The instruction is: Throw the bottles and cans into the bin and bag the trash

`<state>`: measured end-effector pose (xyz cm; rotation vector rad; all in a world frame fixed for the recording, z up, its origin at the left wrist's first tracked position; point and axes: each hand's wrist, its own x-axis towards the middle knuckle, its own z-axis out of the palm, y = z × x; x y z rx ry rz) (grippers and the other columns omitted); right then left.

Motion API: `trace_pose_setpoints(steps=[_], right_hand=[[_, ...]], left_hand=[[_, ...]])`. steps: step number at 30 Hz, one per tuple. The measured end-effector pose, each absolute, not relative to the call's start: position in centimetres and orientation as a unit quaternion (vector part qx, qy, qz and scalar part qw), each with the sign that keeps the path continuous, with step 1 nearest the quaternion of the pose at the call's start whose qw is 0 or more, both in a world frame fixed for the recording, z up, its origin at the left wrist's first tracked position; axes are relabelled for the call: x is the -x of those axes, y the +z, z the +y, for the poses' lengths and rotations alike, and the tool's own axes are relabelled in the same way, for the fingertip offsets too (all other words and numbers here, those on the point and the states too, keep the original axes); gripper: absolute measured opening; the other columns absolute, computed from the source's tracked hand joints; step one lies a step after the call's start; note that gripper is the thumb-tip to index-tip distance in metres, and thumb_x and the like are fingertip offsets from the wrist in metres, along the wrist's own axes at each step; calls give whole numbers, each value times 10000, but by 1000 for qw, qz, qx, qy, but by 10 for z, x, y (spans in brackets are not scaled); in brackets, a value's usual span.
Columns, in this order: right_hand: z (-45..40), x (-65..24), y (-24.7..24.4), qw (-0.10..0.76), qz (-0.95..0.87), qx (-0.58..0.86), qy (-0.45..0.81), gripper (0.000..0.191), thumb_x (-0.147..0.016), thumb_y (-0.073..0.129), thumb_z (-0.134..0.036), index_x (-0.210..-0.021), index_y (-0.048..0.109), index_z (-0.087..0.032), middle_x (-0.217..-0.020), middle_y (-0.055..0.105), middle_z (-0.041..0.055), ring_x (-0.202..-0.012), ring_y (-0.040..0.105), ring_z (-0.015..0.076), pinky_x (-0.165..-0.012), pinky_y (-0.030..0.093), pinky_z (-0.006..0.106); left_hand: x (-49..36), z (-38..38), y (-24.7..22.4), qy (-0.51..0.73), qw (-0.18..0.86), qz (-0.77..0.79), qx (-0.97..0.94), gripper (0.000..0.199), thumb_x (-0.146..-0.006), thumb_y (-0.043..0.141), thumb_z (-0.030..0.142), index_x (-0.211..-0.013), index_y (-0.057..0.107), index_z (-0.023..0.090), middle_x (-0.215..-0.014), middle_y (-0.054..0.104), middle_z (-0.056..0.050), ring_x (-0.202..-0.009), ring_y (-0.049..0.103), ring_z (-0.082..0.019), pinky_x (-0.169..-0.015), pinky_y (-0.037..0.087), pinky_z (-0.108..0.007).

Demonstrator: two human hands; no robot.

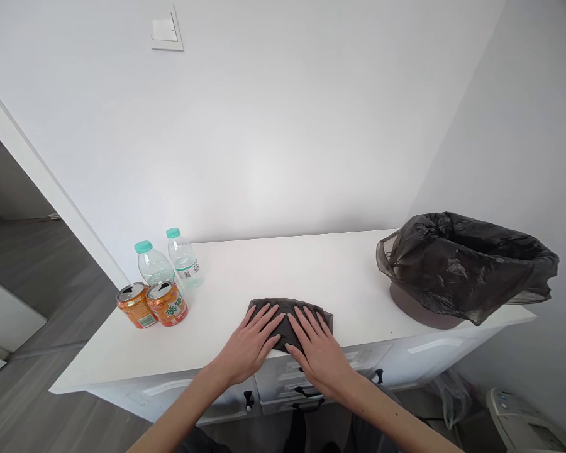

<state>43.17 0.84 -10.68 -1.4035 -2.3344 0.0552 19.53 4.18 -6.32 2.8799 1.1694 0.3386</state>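
A folded dark plastic bag lies on the white cabinet top, close to its front edge. On its left part rests my left hand, palm down with the fingers stretched out. My right hand lies flat on the right part, fingers also extended. Both hands press on the bag without gripping it, and part of it is hidden under them. The two thumbs point toward each other near the bag's front edge.
Two orange drink cans stand at the left, with two clear bottles with teal caps behind them. A bin lined with a black bag stands at the right. Drawers with black handles are below the top.
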Motion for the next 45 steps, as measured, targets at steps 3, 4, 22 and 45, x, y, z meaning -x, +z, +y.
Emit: trace_pose_setpoints(steps=[3, 4, 22, 45], right_hand=[[6, -430, -103, 203, -836, 510, 19, 638, -1083, 316, -521, -1648, 266, -229, -1697, 266, 85, -1567, 257, 316, -1248, 319, 570], [2, -428, -100, 199, -831, 520, 18, 641, -1082, 317, -523, -1648, 266, -227, -1697, 262, 91, -1565, 260, 322, -1242, 326, 573], [63, -459, -105, 141, -775, 614, 47, 699, -1076, 163, -588, -1618, 349, -188, -1711, 226, 52, -1588, 190, 298, -1283, 178, 565], [180, -548, -130, 200, -564, 801, 0, 644, -1033, 243, -418, -1507, 445, -32, -1614, 317, 272, -1527, 238, 427, -1234, 174, 542]], left_hand=[[-192, 42, -60, 109, 39, 372, -921, 551, -1091, 371, 393, -1627, 256, 338, -1686, 307, -26, -1563, 264, -264, -1270, 289, -550], [-190, 42, -59, 115, 48, 368, -921, 550, -1090, 370, 394, -1626, 257, 344, -1685, 311, -16, -1564, 261, -255, -1278, 281, -537], [-152, 49, -71, 269, 169, 564, -762, 498, -1071, 329, 514, -1471, 484, 261, -1595, 486, -54, -1524, 372, -243, -1259, 338, -507], [-155, 51, -76, 291, 63, 558, -775, 345, -1047, 448, 455, -1318, 555, 271, -1468, 596, -79, -1401, 534, -274, -1143, 495, -531]])
